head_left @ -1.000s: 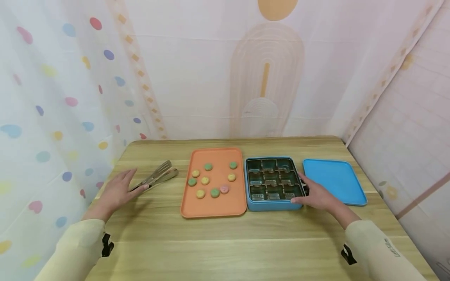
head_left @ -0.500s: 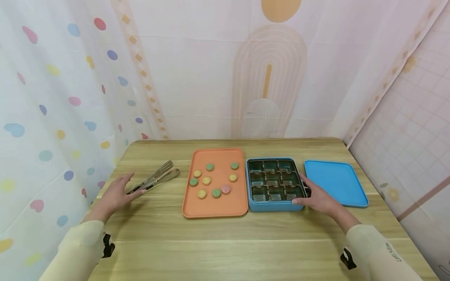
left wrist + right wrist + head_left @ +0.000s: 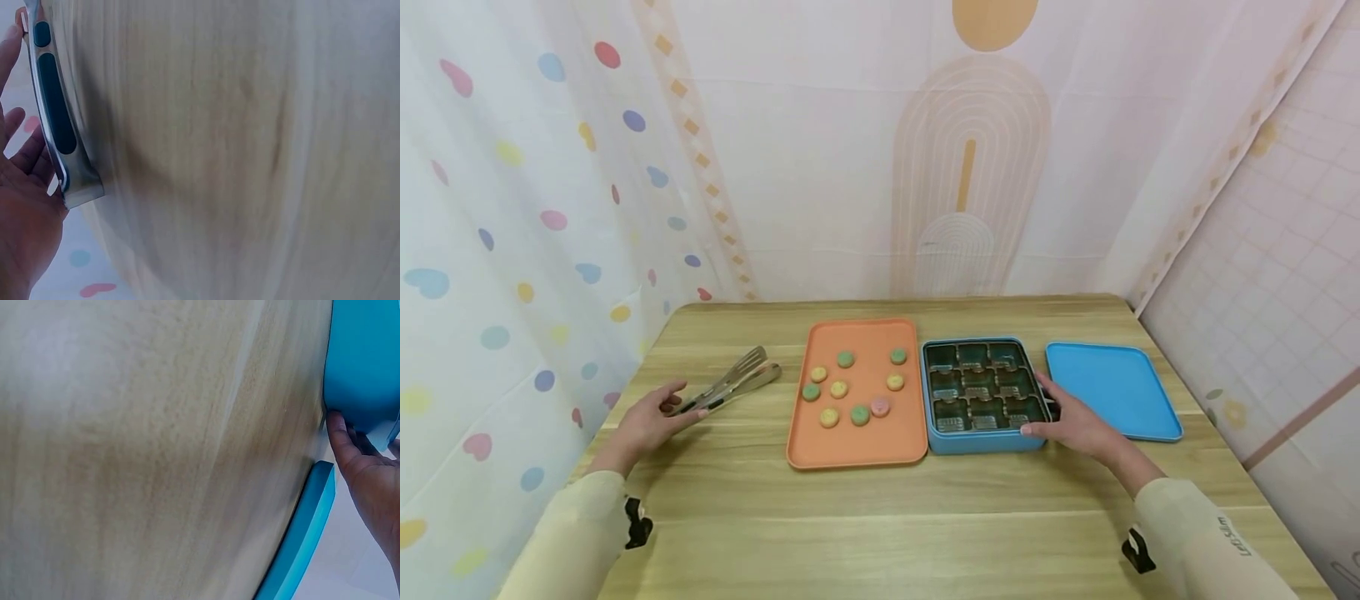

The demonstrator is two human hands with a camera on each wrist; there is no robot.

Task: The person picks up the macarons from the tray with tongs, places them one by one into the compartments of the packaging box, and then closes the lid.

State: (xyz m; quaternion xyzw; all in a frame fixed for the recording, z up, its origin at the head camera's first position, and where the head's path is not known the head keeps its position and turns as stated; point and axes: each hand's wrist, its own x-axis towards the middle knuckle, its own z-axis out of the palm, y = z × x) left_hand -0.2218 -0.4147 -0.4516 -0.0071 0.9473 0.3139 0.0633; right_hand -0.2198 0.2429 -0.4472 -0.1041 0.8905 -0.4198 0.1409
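Observation:
In the head view my left hand [image 3: 646, 423] holds the handle end of metal serving tongs [image 3: 733, 385], thumb on the near arm and fingers at the far one. The left wrist view shows a tongs handle [image 3: 56, 106] with dark inlays against the hand. My right hand [image 3: 1071, 423] holds the front right corner of a square blue box [image 3: 985, 442], thumb at its front and fingers along its right side. Inside the box is a dark divided insert [image 3: 978, 385]. In the right wrist view, fingertips [image 3: 337, 422] touch the box wall [image 3: 365, 369] close to the table.
An orange tray [image 3: 857, 454] between tongs and box bears several small green, yellow and pink cookie-like rounds [image 3: 838, 389]. Right of the box lies a flat blue lid [image 3: 1112, 387]. Everything rests on a wooden table [image 3: 865, 542], with patterned curtains [image 3: 820, 167] behind.
My left fingers have curled in around the tongs handles; before, they were spread out over them. The right hand and the box keep their places, with only slight camera shift.

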